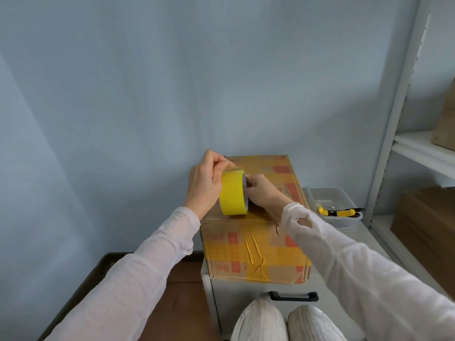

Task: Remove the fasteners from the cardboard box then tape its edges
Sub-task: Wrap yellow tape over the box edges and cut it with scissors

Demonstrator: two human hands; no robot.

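My knees (288, 321) sit lowest in view, against a grey cabinet (236, 299) with a black handle (293, 296). It stands on a brown floor (182, 291). The cardboard box (256, 254) lies on the cabinet top, with wrinkled yellow strips across its near face. Above it my right hand (263, 190) grips the yellow tape roll (232, 195) by its core, fingertips hidden behind it. My left hand (204, 183) pinches the loose end at the roll's top. Right of the box, a clear tub (327, 193) holds yellow-handled pliers (339, 212) and small metal bits I cannot make out. A shelf unit (398, 107), cut off at the frame edge, stands beside the blue wall (172, 82).
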